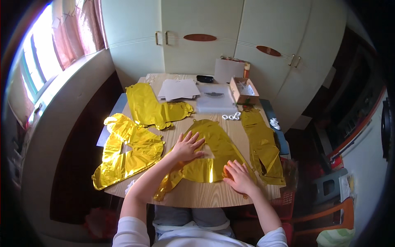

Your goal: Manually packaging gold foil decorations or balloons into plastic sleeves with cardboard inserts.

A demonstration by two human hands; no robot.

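Observation:
A flat gold foil balloon (pixel 212 131), shaped like a letter A with a small triangular opening, lies on the table before me. My left hand (pixel 187 147) rests on its left side, palm down with the fingers spread. On its lower right part lies my right hand (pixel 240 176), also palm down, fingers stretched out. Neither hand holds anything. To the left, a crumpled, shiny gold foil balloon (pixel 129 150) lies partly folded, its shape hard to make out. Behind that is an L-shaped gold foil balloon (pixel 144 108). A long narrow gold one (pixel 263 148) lies on the right.
The wooden table (pixel 205 198) also bears a stack of white paper (pixel 179 89), a clear plastic bag (pixel 216 105), white rings (pixel 231 117), a black phone-like object (pixel 205 78) and an open box (pixel 245 90). A wooden chair (pixel 347 214) stands at the right.

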